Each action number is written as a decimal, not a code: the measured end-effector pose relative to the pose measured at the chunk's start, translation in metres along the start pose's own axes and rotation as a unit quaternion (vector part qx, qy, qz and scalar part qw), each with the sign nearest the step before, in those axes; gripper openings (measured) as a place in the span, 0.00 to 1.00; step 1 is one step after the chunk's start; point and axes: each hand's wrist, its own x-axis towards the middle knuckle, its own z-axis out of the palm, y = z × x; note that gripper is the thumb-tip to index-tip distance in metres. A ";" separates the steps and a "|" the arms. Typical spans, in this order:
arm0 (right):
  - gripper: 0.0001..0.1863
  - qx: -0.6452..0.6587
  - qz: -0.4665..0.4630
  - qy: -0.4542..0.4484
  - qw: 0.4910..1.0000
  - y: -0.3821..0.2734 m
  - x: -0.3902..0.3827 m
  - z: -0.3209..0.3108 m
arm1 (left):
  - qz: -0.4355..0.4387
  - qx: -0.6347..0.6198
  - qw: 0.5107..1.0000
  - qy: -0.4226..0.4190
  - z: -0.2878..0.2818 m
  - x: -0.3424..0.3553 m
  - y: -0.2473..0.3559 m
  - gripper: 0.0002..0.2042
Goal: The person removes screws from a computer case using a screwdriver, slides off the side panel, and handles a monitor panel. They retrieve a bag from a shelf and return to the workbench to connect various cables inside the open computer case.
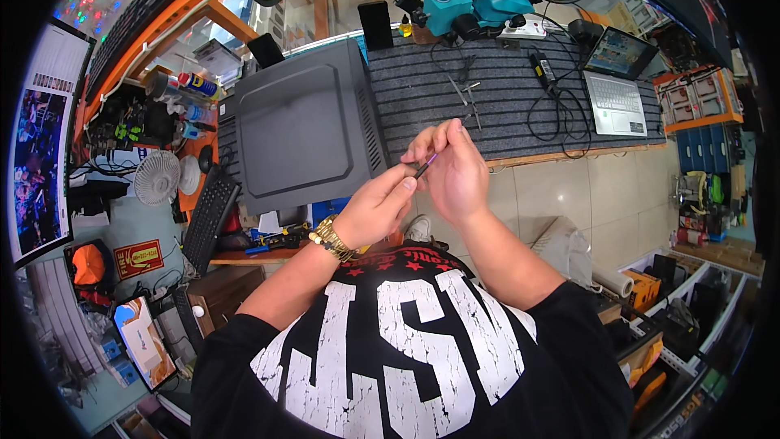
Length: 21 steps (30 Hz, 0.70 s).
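Observation:
My left hand (pixel 377 210), with a gold watch on the wrist, pinches a thin dark rod with a purple end (pixel 424 167), which looks like a small screwdriver. The rod points up and to the right, toward my right palm. Cupped close beside it is my right hand (pixel 460 175), fingers stretched and slightly bent; whether it touches the rod's tip I cannot tell. Just left of both hands a dark grey computer case (pixel 305 118) lies flat on the bench, its vented edge toward me. Several slim metal tools (pixel 467 96) rest on the ribbed mat (pixel 508 126) beyond my hands.
A teal microscope (pixel 479 0) stands at the back. At the right are a black adapter with cable (pixel 543 69) and an open laptop (pixel 615 102). A keyboard (pixel 211 211) leans by the bench's left side, near a white fan (pixel 157 177). Shelves fill the lower right.

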 end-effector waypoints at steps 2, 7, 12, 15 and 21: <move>0.25 -0.033 -0.014 -0.008 0.999 0.002 0.003 -0.017 | 0.004 0.053 0.999 0.004 -0.002 0.001 0.001 0.15; 0.25 -0.056 -0.035 -0.015 0.998 -0.002 0.007 -0.032 | -0.017 0.134 0.991 0.025 -0.004 0.002 0.004 0.12; 0.24 -0.122 0.061 0.012 0.991 -0.012 0.006 -0.035 | 0.030 0.208 0.976 0.050 -0.013 -0.001 -0.007 0.14; 0.20 -0.198 0.057 -0.008 0.979 -0.003 0.000 -0.045 | 0.043 0.198 0.978 0.048 -0.016 -0.003 -0.014 0.14; 0.18 -0.139 0.052 -0.005 0.989 0.016 -0.010 -0.048 | -0.058 0.007 0.998 -0.010 -0.012 -0.010 -0.012 0.13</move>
